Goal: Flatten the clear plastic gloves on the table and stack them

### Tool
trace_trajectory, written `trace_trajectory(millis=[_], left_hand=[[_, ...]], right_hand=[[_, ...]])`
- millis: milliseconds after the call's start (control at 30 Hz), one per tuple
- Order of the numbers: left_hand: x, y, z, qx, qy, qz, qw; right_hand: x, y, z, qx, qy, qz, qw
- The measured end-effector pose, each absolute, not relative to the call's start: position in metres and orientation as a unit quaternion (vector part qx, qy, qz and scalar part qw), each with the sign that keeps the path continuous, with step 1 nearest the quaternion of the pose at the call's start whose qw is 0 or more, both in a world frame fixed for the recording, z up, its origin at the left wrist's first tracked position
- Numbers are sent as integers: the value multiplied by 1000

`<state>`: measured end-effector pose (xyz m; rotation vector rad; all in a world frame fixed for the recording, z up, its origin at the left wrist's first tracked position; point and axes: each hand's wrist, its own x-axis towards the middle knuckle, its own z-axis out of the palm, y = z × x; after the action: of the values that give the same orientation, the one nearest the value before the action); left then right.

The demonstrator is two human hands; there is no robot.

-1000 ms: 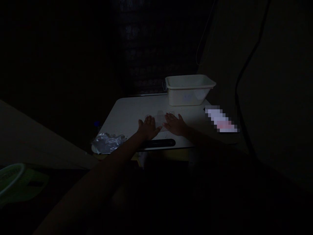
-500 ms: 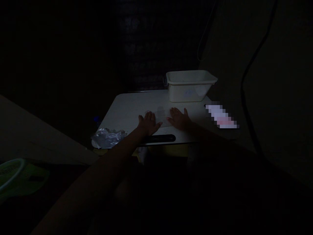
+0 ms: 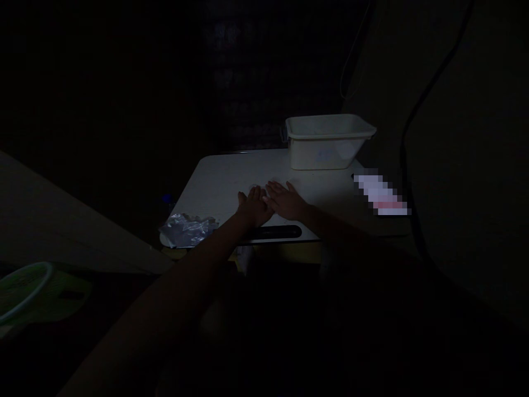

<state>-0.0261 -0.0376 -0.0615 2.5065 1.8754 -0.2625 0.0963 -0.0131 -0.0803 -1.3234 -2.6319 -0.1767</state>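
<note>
My left hand (image 3: 253, 208) lies flat with its fingers spread over a thin clear sheet or bag (image 3: 294, 181) on the white table (image 3: 231, 173). Right beside it, my right hand (image 3: 286, 200) is also flat and open, its fingertips touching or overlapping the left hand. Most of the clear piece is hidden under both hands, and its outline is hard to make out in the dim light. A crumpled clear plastic bag (image 3: 188, 230) sits at the table's near left corner.
A white tub (image 3: 320, 154) stands at the table's back right. At the right edge lies a blurred-out, bright flat object (image 3: 380, 194). A dark slot (image 3: 276, 232) runs along the near edge. A green basket (image 3: 70, 298) is at lower left.
My right hand has moved left and now meets my left hand, covering the clear piece between them. The whole view has shifted slightly.
</note>
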Motion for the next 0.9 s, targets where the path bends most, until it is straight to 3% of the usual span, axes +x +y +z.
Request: trace_trajectory(millis=[900], left_hand=[[-25,-37,-62,795,601,-77,-9]], right_hand=[[112,-10,-84,-475,-872,-77,86]])
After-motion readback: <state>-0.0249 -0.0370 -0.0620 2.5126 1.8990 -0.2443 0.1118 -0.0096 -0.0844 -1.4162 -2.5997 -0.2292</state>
